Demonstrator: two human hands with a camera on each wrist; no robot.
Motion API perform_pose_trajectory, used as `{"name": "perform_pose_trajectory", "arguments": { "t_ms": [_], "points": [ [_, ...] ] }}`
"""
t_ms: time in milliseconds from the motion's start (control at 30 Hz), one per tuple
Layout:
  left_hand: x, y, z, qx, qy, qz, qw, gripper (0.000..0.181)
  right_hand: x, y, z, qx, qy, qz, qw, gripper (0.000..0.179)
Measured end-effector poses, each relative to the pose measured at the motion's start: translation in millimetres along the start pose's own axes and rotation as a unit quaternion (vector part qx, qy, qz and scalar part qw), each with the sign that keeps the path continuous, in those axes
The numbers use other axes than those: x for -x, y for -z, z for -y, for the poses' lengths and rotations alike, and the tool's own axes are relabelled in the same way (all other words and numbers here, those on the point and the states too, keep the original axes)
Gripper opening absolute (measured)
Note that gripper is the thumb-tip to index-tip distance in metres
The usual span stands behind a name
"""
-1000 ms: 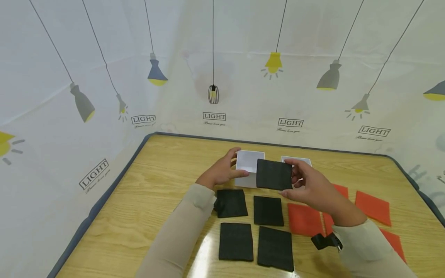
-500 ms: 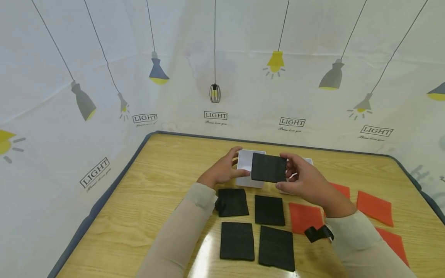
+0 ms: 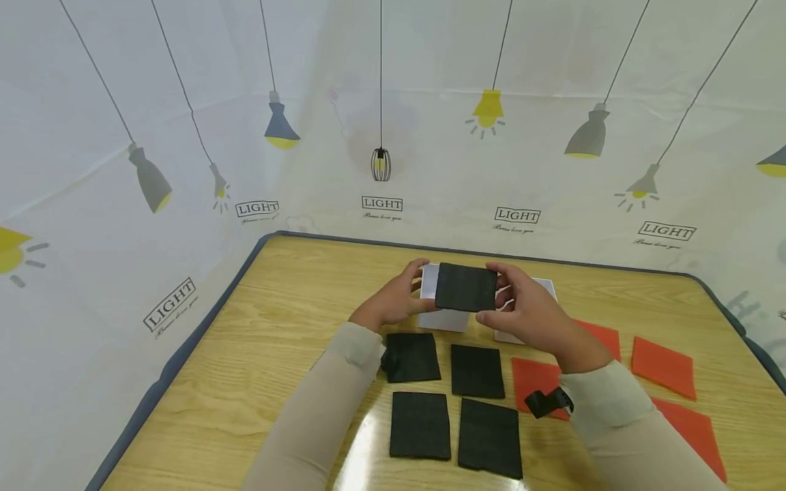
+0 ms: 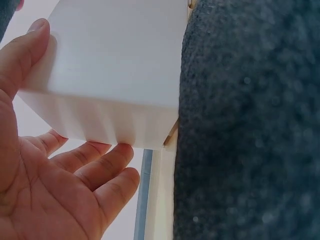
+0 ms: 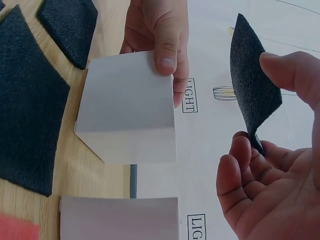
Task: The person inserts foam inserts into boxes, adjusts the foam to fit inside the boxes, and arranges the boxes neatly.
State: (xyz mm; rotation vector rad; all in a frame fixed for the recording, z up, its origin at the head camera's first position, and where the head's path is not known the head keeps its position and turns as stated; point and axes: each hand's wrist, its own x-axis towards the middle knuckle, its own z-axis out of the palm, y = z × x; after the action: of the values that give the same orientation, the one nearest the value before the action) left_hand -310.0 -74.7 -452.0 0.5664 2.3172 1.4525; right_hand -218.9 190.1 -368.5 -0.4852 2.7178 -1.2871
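In the head view, my left hand (image 3: 393,298) grips a white box (image 3: 443,320) from its left side, thumb on the front face. The left wrist view has the fingertips (image 4: 120,152) against another face of the box. My right hand (image 3: 533,312) pinches a black felt square (image 3: 467,288) by its right edge. This square is held up in front of the box's top and hides part of it. From the right wrist view, the felt (image 5: 252,75) stands nearly on edge between thumb and fingers, apart from the box (image 5: 125,95).
A second white box (image 3: 508,337) stands to the right, partly behind my right hand. Several black felt squares (image 3: 420,425) lie in rows on the wooden table (image 3: 245,348), with red ones (image 3: 663,367) to their right. A lamp-printed sheet (image 3: 430,123) hangs behind the table.
My right hand has carried the black felt square leftward and slightly up, so it now covers more of the box. The left hand keeps its hold on the box.
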Motion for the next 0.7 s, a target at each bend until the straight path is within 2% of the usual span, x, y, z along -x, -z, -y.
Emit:
{"name": "perform_pose_trajectory", "arguments": {
  "t_ms": [267,467,700],
  "points": [
    [-0.9,-1.1,-1.5,0.007,0.013,-0.003,0.9999,0.105,-13.2,-5.9,-0.1,-0.012,-0.024,-0.003,0.9996,0.09],
    [-1.3,-0.4,-0.8,0.0,0.022,-0.003,0.9998,0.105,-22.9,-11.4,-0.5,0.004,-0.045,-0.01,0.9989,0.091],
    [-1.2,0.6,-1.3,-0.003,0.011,0.001,0.9999,0.106,-30.1,-14.8,3.3,0.01,-0.055,-0.008,0.9984,0.092]
  ]
}}
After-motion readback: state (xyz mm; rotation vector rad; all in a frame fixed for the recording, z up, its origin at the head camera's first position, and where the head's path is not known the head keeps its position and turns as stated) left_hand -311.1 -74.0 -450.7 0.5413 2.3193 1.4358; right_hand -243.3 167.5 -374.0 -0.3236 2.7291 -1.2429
